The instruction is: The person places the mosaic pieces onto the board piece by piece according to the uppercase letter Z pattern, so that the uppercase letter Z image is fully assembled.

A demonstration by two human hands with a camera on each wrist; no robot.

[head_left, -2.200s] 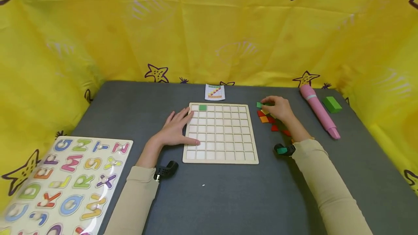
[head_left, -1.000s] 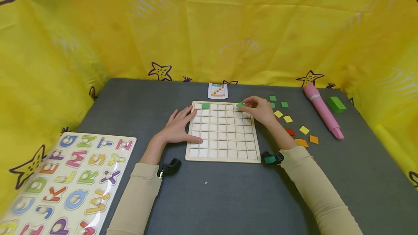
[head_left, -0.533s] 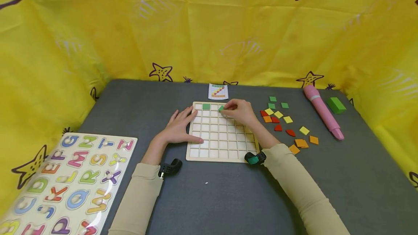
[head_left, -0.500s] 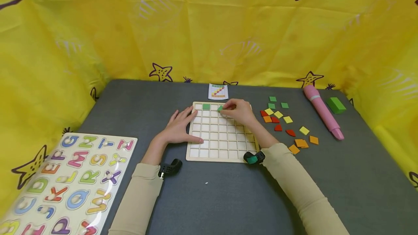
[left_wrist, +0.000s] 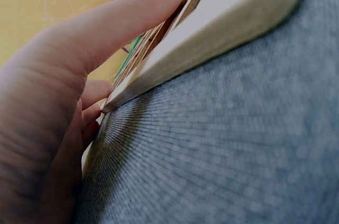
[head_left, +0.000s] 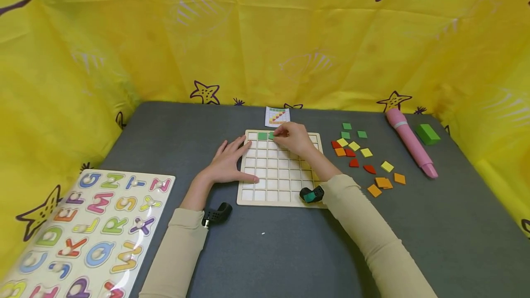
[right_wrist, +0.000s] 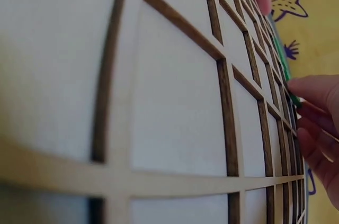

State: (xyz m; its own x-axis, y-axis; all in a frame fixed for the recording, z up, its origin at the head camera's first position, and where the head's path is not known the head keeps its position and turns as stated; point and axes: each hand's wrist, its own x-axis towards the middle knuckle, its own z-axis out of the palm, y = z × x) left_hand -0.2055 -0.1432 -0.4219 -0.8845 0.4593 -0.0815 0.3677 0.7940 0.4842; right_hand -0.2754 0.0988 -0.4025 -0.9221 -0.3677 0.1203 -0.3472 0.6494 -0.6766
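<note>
A wooden grid board [head_left: 272, 183] lies flat on the dark table. My left hand [head_left: 225, 164] rests spread along its left edge, its thumb on the cells; in the left wrist view this thumb [left_wrist: 132, 17] lies straight over the rim. A green square tile [head_left: 262, 136] sits in the second cell of the top row. Just right of that, my right hand [head_left: 296, 139] pinches another green tile [head_left: 271, 135] at the third cell, largely covered by the fingers. The right wrist view shows thumb and fingertips on the held tile [right_wrist: 294, 99].
Loose green [head_left: 362, 134], yellow [head_left: 366, 152], red [head_left: 370, 169] and orange [head_left: 374, 191] pieces lie right of the board. A pattern card [head_left: 277, 117] lies behind it. Farther right are a pink marker-shaped object [head_left: 410, 141] and a green block [head_left: 428, 134]; an alphabet puzzle [head_left: 91, 231] lies left.
My right hand has picked a green tile from the loose pieces and carried it left across the board's top row to the third cell. The left hand has stayed on the board's edge.
</note>
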